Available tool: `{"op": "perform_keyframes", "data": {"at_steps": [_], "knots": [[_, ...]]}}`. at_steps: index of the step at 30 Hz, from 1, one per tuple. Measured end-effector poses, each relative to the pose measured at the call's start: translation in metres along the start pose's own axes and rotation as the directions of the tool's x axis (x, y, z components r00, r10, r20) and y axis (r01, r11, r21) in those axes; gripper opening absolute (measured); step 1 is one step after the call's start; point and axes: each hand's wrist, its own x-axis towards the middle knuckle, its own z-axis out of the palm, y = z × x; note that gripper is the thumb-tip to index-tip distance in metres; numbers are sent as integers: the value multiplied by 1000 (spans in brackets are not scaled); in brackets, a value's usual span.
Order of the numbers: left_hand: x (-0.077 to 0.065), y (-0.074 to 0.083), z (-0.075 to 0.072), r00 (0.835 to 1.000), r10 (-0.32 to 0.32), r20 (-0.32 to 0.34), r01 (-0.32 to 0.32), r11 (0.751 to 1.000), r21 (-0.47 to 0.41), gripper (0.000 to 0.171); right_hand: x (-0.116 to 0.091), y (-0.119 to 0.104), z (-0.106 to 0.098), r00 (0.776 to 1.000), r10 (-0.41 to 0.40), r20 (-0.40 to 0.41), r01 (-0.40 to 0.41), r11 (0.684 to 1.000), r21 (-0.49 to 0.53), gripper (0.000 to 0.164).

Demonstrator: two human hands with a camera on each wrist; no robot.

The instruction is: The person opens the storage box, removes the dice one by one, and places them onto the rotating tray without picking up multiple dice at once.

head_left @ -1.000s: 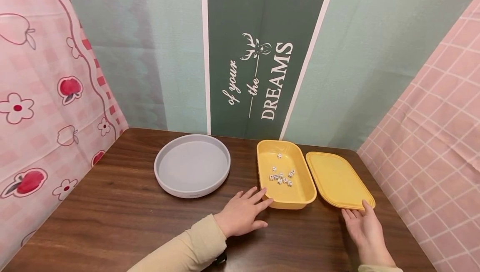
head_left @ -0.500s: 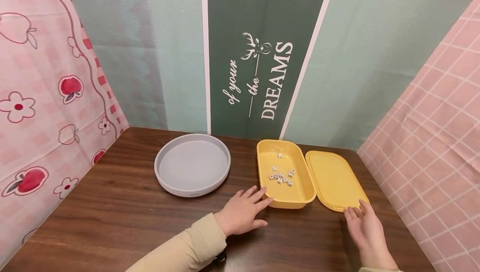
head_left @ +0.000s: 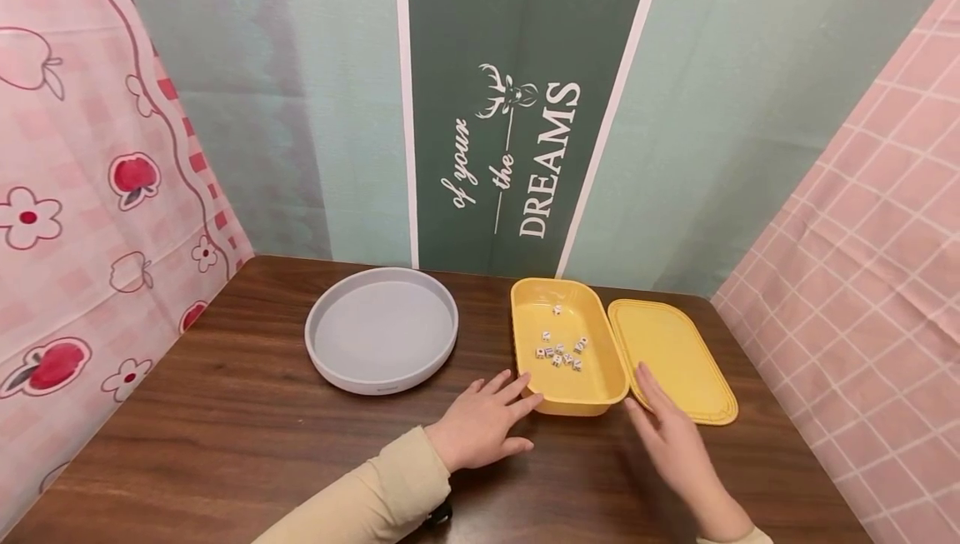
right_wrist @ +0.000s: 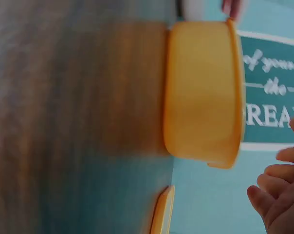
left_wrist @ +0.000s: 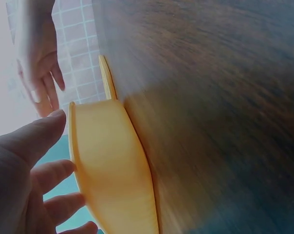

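Several white dice (head_left: 558, 352) lie in the yellow plastic box (head_left: 596, 361). My left hand (head_left: 483, 423) has its fingers spread, their tips touching the box's near left rim; the left wrist view shows the fingers (left_wrist: 59, 170) against that rim. Just past the box's near right corner is my right hand (head_left: 671, 444), its fingers extended above the near left edge of the yellow lid (head_left: 675, 352). Whether they touch the lid or box I cannot tell. In the right wrist view the right hand (right_wrist: 283, 190) holds nothing, with the box (right_wrist: 203, 92) beyond.
A round grey tray (head_left: 382, 331) stands on the wooden table (head_left: 247, 411) left of the box. The lid lies flat right alongside the box. Behind hangs a green curtain with printed words (head_left: 517, 169); patterned pink cloths hang at both sides.
The lid has shifted left against the box. My right hand has left the lid's near right end and moved left to the box's near right corner. The left hand stays put.
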Motion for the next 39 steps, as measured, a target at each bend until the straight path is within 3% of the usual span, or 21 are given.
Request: {"op": "perform_keyframes", "data": {"at_steps": [5,15,21,28,34,39], "knots": [[0,-1,-1,1000,-1,-7,1,1000,9,57,-1,-1,14,984,-81,158,101,987,-126,56],[-2,-1,-1,1000,1,-3,-1,1000,6,56,-4,0,19,956,-80,281,159,950,-270,64],[2,-1,-7,1000,10,6,-10,999,32,53,-2,0,16,952,-100,289,184,941,-283,63],[19,-9,-28,998,61,-6,-60,991,118,51,3,-3,14,948,-127,293,213,934,-286,61],[42,-16,-50,999,49,5,-49,987,154,50,8,-6,13,968,-68,240,133,956,-263,56],[61,-22,-58,1000,8,20,-10,992,123,49,15,-7,16,975,-14,222,79,956,-284,67]]}}
